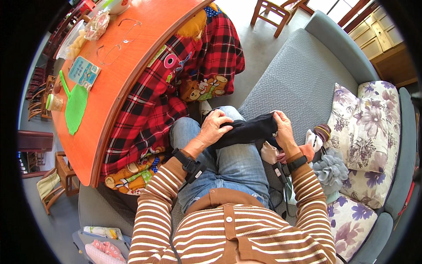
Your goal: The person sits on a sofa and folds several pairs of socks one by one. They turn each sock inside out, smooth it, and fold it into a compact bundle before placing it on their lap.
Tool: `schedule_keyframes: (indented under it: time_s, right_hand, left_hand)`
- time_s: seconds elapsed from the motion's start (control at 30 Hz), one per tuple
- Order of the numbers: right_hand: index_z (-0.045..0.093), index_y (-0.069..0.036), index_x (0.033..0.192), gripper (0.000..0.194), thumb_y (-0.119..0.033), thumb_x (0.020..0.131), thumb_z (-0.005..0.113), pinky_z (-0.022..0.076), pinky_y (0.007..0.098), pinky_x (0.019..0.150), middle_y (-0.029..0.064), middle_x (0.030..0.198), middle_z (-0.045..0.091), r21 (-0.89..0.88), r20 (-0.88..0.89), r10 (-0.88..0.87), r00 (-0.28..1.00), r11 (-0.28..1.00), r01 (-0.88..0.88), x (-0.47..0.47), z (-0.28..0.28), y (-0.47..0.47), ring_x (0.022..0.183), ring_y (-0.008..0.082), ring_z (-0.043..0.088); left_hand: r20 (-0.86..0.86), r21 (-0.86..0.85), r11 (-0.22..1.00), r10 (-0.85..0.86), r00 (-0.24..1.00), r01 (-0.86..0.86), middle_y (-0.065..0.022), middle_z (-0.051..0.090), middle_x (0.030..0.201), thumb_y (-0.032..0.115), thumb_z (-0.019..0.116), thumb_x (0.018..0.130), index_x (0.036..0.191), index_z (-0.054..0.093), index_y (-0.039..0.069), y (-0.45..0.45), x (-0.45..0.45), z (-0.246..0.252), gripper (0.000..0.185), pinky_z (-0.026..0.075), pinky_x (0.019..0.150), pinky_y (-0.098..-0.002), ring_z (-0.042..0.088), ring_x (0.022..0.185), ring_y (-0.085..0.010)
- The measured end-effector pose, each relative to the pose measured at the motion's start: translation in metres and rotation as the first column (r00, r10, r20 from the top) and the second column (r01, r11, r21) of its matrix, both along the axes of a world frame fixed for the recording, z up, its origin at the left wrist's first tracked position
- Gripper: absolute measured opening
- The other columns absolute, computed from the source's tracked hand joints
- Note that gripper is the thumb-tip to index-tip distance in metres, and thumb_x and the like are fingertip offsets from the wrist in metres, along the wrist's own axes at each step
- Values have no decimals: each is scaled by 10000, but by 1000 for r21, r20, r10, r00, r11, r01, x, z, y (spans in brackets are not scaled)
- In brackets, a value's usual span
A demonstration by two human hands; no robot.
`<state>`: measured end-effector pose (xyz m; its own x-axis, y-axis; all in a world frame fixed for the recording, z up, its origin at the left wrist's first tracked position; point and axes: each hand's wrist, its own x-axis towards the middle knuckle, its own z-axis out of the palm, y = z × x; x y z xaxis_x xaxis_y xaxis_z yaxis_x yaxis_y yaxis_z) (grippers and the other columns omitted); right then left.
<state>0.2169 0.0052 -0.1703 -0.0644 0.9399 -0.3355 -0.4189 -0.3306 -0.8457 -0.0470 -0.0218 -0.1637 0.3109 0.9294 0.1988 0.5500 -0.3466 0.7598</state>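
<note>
A black piece of knitted fabric, seemingly a sock, stretches across my knees between both hands. My left hand grips its left part, thumb and fingers together on the cloth. At the other end, my right hand pinches the edge, near a small white mark. Just beyond my right wrist, on the sofa, lie a beige sock-like item, a salmon-coloured cloth, a dark rolled item with a yellow stripe and a grey ruffled fabric flower.
An orange table on the left holds eyeglasses, a green fan-shaped item, a small lidded jar and a blue card box. Red plaid cloth hangs beside it. Floral cushions rest on the grey sofa.
</note>
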Motion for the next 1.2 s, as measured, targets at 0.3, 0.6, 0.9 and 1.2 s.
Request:
schedule_keyframes:
  time_s: [0.3, 0.6, 0.9, 1.2]
  right_hand:
    - [575, -75, 927, 116, -164, 859, 542, 405, 178, 444, -28, 738, 545, -132, 276, 286, 918, 957, -258, 3, 4, 1, 591, 38, 488]
    - [591, -64, 857, 125, -182, 818, 577, 369, 208, 502, -36, 717, 526, -206, 477, 507, 718, 859, -469, -22, -4, 17, 609, 53, 451]
    - [601, -44, 827, 148, -191, 821, 587, 363, 204, 536, -49, 671, 502, -272, 472, 595, 650, 800, -535, -15, -10, 6, 604, 48, 431]
    - [560, -35, 961, 218, -194, 817, 603, 419, 211, 546, -4, 792, 549, -263, 272, 333, 903, 928, -263, -20, -9, 1, 643, 65, 484]
  left_hand:
    - [207, -389, 900, 293, 933, -196, -90, 559, 847, 110, 511, 828, 957, 483, 51, -2, -11, -20, 144, 428, 765, -301, 552, 821, -207]
    - [203, -349, 933, 163, 966, -84, -61, 499, 1115, 121, 666, 716, 963, 593, 48, -3, -15, -17, 267, 376, 896, -314, 462, 1065, -199]
    - [520, -491, 863, 184, 834, 116, -116, 475, 1245, 157, 629, 776, 821, 639, 20, 1, -25, -7, 145, 312, 948, -289, 445, 1113, -167]
    - [350, -516, 855, 267, 898, -53, 22, 509, 803, 69, 659, 732, 920, 567, 32, 16, -23, -32, 212, 410, 705, -210, 476, 777, -76]
